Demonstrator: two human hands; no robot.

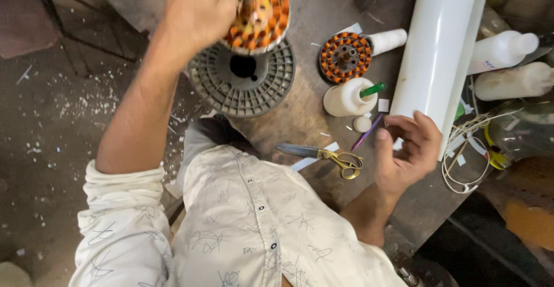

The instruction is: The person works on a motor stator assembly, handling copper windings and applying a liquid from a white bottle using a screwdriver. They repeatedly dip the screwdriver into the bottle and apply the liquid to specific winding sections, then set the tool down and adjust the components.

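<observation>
We hold a copper-wound motor stator [261, 15] up in our left hand [199, 7], fingers clamped around its side, lifted just above the grey ribbed spool [242, 82] at the far middle of the bench. To handle it well we should grip the core, not the windings, and keep it level. The left forearm reaches far and up, elbow bent. Our right hand [407, 151] hovers near the white roll [435, 50], fingers loosely curled and apart, holding nothing we can see. Scissors [323, 155] lie near, and a second stator [345, 57] rests to the right
</observation>
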